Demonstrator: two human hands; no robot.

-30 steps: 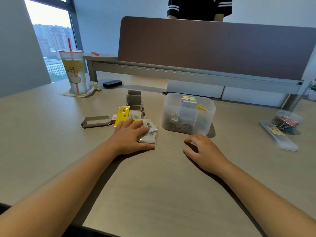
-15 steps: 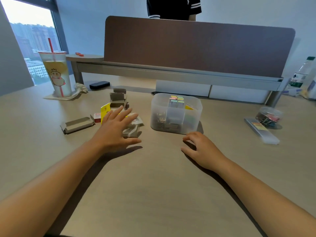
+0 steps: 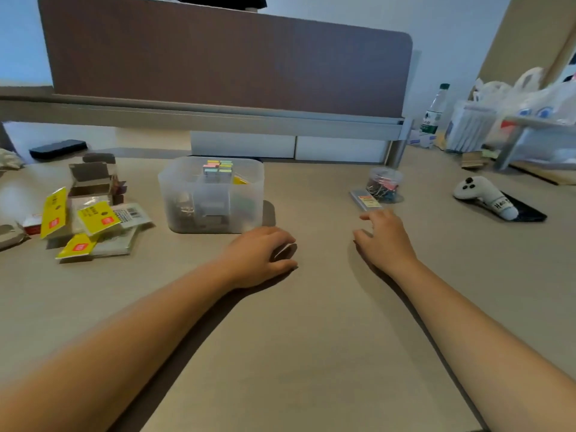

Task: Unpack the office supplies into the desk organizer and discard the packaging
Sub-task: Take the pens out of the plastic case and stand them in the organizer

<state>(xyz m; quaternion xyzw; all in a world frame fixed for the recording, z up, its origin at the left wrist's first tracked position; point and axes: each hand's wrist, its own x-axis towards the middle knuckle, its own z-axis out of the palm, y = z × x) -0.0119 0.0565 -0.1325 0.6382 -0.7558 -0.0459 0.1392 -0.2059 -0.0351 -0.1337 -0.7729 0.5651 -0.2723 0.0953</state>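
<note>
A translucent desk organizer stands mid-desk with coloured sticky tabs and clips inside. Left of it lies a pile of empty packaging: yellow-labelled clear packets and opened grey cardboard boxes. My left hand rests on the desk just in front of the organizer, fingers curled, holding nothing. My right hand is palm-down with fingers spread, its fingertips close to a flat clear package with a yellow label. Behind that package stands a small clear tub of binder clips.
A brown divider panel runs along the back of the desk. A white controller lies on a dark pad at right. Further right are a bottle, plastic bags and a shelf. A black case lies at back left.
My left hand has left the packaging pile and moved right, in front of the organizer. My right hand has moved right toward the flat package. The view has swung right.
</note>
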